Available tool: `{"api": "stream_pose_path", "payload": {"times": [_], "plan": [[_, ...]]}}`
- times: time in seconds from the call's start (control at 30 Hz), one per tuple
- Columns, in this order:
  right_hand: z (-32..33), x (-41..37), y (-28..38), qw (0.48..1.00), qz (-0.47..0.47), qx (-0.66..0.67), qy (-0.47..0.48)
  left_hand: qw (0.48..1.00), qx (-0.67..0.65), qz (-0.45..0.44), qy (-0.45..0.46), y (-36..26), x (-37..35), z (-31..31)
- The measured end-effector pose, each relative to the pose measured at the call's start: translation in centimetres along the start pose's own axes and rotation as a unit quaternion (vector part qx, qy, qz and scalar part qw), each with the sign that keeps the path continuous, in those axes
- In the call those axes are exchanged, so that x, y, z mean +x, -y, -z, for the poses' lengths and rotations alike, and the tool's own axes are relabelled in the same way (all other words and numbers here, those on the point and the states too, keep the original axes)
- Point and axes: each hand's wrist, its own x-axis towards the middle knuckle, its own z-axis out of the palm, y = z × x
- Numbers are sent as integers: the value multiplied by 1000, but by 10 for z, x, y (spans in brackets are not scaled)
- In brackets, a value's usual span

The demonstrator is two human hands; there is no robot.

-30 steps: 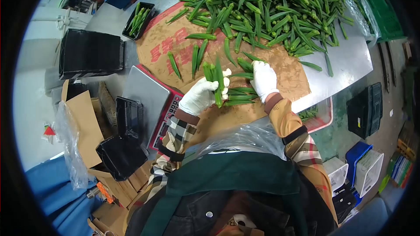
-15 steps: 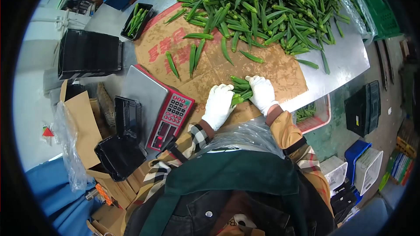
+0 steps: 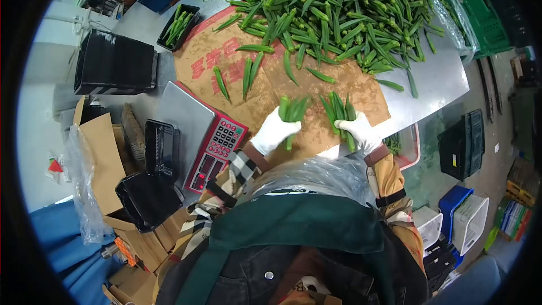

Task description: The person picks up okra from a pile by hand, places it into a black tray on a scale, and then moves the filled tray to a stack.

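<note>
My left hand [image 3: 275, 131], in a white glove, is closed around a small bunch of okra [image 3: 293, 109], whose tops look blurred. To its right, my right hand [image 3: 361, 131], gloved too, grips a second bunch [image 3: 340, 114], its thumb across the pods. The two bunches are apart, held over a wet, stained cardboard sheet [image 3: 265, 96]. Beyond the hands lies a large heap of okra [image 3: 350, 11], with a few loose pods between heap and hands. A red digital scale [image 3: 217, 146] stands left of my left hand.
A black tray [image 3: 179, 27] at the upper left holds okra. Stacked black trays [image 3: 116, 62] stand below it. Open black containers [image 3: 148, 200] and a cardboard box [image 3: 101, 161] are at the left. A green crate [image 3: 480, 11] is upper right; a white-rimmed crate [image 3: 416, 147] sits below the table edge.
My hands were close together over one bunch. They have moved apart, each now with its own upright bunch. The view has shifted slightly.
</note>
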Motion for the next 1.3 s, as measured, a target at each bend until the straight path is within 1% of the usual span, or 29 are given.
{"api": "stream_pose_path", "payload": {"times": [0.03, 0.07, 0.1, 0.13, 0.17, 0.2, 0.23, 0.27, 0.3, 0.33, 0.4, 0.47, 0.57, 0.63, 0.7, 0.73, 0.77, 0.83, 0.9, 0.93, 0.97, 1.03, 1.1, 1.13, 1.17, 1.2, 1.23, 1.27, 1.3], "plan": [[-5, -6, 0, 998, -9, 58, 19, 973, -206, 56, 86, 1, 1, 6], [-14, -10, 1, 992, -17, 116, 38, 935, -329, 65, 111, 4, -2, 9], [-26, -13, 1, 983, -24, 172, 58, 927, -352, 61, 118, -7, -9, 5], [-45, -14, 4, 978, -27, 206, 33, 917, -374, 56, 123, -20, -18, -1], [-57, -15, 9, 969, -49, 233, 64, 907, -398, 51, 127, -26, -24, -3], [-69, -12, 10, 965, -24, 245, 90, 906, -382, 36, 179, -17, -25, 1], [-81, -11, 15, 959, 1, 257, 118, 911, -378, 16, 164, -21, -31, 1], [-91, -13, 20, 955, 15, 273, 117, 915, -374, -4, 148, -26, -40, 1], [-96, -13, 24, 951, -3, 282, 124, 920, -369, -23, 131, -33, -48, 3], [-101, -13, 26, 948, -21, 290, 132, 923, -361, -22, 130, -36, -55, 10], [-112, -14, 34, 943, -57, 288, 154, 934, -341, -57, 92, -37, -67, 15], [-132, -10, 37, 939, -52, 297, 165, 951, -291, -85, 58, -31, -76, 28], [-173, -3, 52, 933, -49, 288, 210, 967, -223, -123, -26, -54, -112, 47], [-207, -3, 72, 926, -58, 277, 250, 963, -218, -148, -55, -55, -136, 72], [-247, 5, 85, 925, -51, 225, 302, 953, -228, -174, -96, -67, -167, 97], [-270, 4, 98, 923, -46, 199, 325, 957, -201, -173, -121, -69, -179, 115], [-295, 0, 109, 937, -23, 159, 311, 960, -177, -156, -150, -75, -198, 131], [-342, 2, 127, 905, -47, 139, 400, 957, -130, -156, -206, -79, -231, 162], [-382, -3, 146, 877, -34, 149, 455, 954, -82, -138, -251, -76, -257, 197], [-395, -11, 160, 859, -50, 158, 485, 955, -60, -143, -251, -72, -266, 213], [-416, 5, 142, 874, -87, 125, 461, 950, -36, -132, -282, -60, -269, 231], [-423, -4, 144, 913, -115, 113, 374, 949, 4, -94, -299, -44, -271, 251], [-402, 7, 134, 884, -133, 128, 431, 942, 71, -71, -321, 4, -260, 275], [-382, 8, 135, 879, -152, 125, 434, 932, 74, -47, -353, 14, -256, 275], [-358, 11, 130, 883, -125, 102, 441, 919, 62, -61, -385, 14, -255, 275], [-336, 18, 119, 898, -103, 86, 419, 905, 48, -73, -417, 10, -257, 273], [-301, 41, 94, 873, -75, 136, 463, 889, 33, -84, -449, 7, -260, 269], [-281, 37, 93, 915, -98, 91, 381, 871, -41, -112, -476, -3, -264, 262], [-252, 46, 79, 918, -126, 121, 356, 851, -89, -129, -501, 1, -267, 262]]}}
